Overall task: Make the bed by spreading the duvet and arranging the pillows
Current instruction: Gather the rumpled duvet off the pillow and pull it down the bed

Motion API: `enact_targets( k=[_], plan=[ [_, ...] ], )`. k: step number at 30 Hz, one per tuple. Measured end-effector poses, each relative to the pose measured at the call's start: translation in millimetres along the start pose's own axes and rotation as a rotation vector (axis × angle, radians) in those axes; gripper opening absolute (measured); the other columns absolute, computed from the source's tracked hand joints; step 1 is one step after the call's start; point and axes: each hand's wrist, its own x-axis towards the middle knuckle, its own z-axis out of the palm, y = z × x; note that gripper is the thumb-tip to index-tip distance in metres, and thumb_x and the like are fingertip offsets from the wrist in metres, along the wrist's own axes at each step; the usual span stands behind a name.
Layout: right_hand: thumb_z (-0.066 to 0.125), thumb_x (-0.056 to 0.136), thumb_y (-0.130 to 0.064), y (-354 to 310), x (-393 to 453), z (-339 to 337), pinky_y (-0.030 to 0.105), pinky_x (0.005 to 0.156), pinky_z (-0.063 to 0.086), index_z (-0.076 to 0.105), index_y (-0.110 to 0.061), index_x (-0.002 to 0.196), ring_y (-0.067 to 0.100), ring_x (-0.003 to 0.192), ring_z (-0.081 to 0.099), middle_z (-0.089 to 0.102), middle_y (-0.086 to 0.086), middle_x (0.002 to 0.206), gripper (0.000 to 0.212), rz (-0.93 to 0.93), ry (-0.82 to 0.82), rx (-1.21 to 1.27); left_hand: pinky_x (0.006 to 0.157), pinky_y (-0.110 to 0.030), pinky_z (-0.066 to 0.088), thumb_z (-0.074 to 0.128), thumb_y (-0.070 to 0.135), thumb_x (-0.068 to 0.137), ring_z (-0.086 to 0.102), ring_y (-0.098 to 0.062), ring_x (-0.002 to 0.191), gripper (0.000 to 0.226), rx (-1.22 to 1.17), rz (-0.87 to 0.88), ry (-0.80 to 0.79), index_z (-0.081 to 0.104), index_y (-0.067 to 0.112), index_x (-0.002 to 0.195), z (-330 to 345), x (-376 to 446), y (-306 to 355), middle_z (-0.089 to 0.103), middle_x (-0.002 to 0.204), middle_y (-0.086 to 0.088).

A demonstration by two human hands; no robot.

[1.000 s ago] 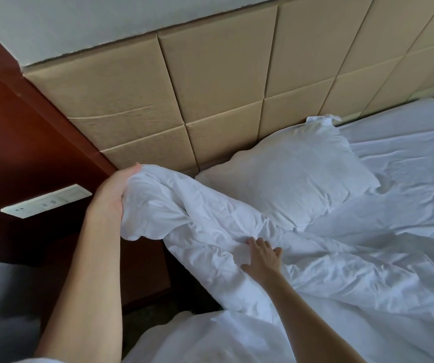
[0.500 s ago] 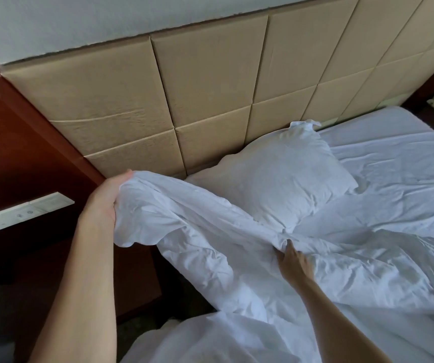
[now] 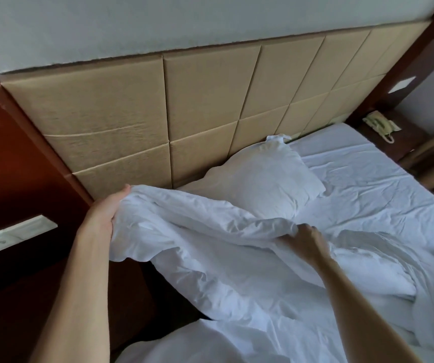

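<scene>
no legible text, labels or numbers anywhere

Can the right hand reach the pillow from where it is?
Probably yes. The right hand grips the duvet just in front of the pillow, with only a duvet fold between them. It would need to let go first.
</scene>
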Motion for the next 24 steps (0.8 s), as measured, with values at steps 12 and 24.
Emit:
enact_targets(
  k=[12, 24],
  plan=[
    [0.051, 0.083, -0.036, -103.7, 14.0, -75.9, 0.036, 0.063, 0.042, 0.068, -0.01, 0.074, 0.041, 0.078, 0.062, 0.069, 0.02, 0.08, 0.032, 0.083, 0.496, 0.205, 0.066, -0.037, 0.053, 0.061, 0.053, 0.091, 0.075, -0.024, 0.074, 0.045, -0.132, -0.01, -0.15, 0.07, 0.012, 0.104, -52.8, 7.9, 33.0, 0.076, 0.089, -0.009],
    [0.052, 0.08, -0.028, -265.1, 144.5, -125.5, 0.03, 0.047, 0.031, 0.055, -0.014, 0.06, 0.026, 0.052, 0.049, 0.056, 0.004, 0.055, 0.025, -0.26, 0.567, 0.299, 0.093, -0.039, 0.05, 0.055, 0.058, 0.091, 0.067, -0.024, 0.105, 0.052, -0.369, 0.103, 0.104, 0.066, 0.018, 0.122, -71.4, 43.5, 94.6, 0.069, 0.117, -0.009]
  ],
)
